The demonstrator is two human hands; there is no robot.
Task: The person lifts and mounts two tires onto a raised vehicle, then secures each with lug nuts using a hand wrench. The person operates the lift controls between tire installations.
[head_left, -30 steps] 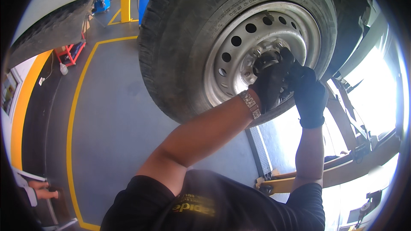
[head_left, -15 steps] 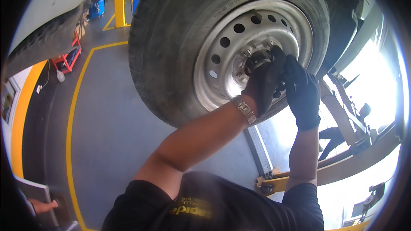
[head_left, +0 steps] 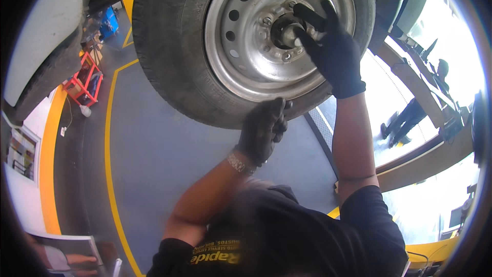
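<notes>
The wheel (head_left: pixel 246 59) sits raised above the floor (head_left: pixel 164 169), steel face showing. The right hand (head_left: pixel 339 54) is partly closed on a dark cylinder (head_left: pixel 310 17) beside the dark central ring (head_left: pixel 277 35); the left hand (head_left: pixel 262 129) is loosely curled near the tyre's lower edge (head_left: pixel 225 115) – whether it holds anything, I cannot tell. Best, I judge, to align the cylinder squarely with a fastener (head_left: pixel 267 21) and turn gently – a crooked start could harm threads.

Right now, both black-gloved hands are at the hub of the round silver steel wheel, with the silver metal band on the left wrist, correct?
No: the head view shows only the right hand at the hub; the left hand is lower, near the bottom of the black rubber tyre. The band is on the left, as stated.
</notes>
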